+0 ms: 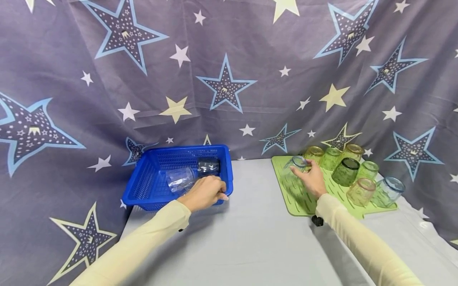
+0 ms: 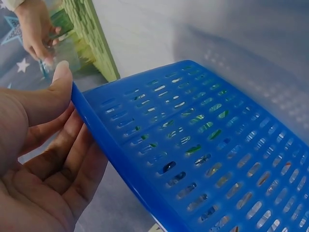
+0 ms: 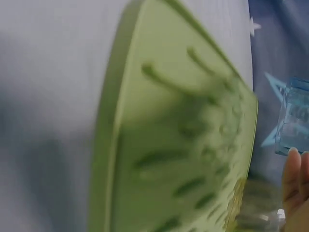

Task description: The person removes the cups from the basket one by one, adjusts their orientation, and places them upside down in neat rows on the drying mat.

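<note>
My left hand (image 1: 206,192) grips the front right rim of a blue plastic basket (image 1: 143,200), thumb on one side and fingers on the other in the left wrist view. Inside the basket lie a clear glass (image 1: 179,178) and a dark glass (image 1: 208,166), both on their sides. Over the left part of a green drying mat (image 1: 298,209), my right hand (image 1: 313,179) holds a pale blue glass (image 1: 297,161) between thumb and fingers. That glass (image 3: 294,118) shows at the right edge of the right wrist view.
Several tinted glasses stand on the mat's right part, among them a dark green glass (image 1: 345,172), a pink glass (image 1: 361,192) and a blue glass (image 1: 388,192). A star-patterned curtain (image 1: 229,127) hangs behind the white table (image 1: 247,238).
</note>
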`<state>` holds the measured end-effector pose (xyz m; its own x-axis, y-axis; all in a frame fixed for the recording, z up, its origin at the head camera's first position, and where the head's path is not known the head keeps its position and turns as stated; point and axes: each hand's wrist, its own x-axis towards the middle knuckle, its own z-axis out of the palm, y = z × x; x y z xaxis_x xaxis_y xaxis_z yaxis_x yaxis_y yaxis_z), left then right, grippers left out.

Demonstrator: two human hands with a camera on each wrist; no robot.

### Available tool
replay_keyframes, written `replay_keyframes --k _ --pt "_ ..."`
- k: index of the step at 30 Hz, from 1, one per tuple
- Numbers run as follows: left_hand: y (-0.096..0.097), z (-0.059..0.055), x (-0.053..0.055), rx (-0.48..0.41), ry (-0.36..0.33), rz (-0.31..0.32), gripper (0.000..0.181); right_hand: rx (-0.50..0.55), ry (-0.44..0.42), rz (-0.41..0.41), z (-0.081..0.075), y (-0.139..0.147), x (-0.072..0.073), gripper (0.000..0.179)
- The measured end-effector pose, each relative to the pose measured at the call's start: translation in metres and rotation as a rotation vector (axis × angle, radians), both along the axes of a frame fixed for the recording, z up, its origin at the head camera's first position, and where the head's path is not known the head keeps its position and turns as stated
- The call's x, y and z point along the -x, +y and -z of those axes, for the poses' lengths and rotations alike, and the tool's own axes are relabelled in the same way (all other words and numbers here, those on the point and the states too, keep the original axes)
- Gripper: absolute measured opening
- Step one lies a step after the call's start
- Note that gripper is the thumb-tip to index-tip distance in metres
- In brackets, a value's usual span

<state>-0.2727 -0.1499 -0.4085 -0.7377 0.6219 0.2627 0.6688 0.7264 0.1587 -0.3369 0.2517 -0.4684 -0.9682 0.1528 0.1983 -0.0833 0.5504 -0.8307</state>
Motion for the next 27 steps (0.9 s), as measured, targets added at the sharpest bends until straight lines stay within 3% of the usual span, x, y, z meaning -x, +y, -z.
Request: replay_keyframes --k 11,27 --pt "0.0 -0.001 -0.004 0.012 0.018 0.005 0.017 -0.105 0.023 0.101 0.0 0.04 0.001 0.09" --pt "0.0 0.0 -0.004 0.006 0.018 0.0 0.016 -0.178 -0.114 0.179 0.004 0.075 -0.005 0.097"
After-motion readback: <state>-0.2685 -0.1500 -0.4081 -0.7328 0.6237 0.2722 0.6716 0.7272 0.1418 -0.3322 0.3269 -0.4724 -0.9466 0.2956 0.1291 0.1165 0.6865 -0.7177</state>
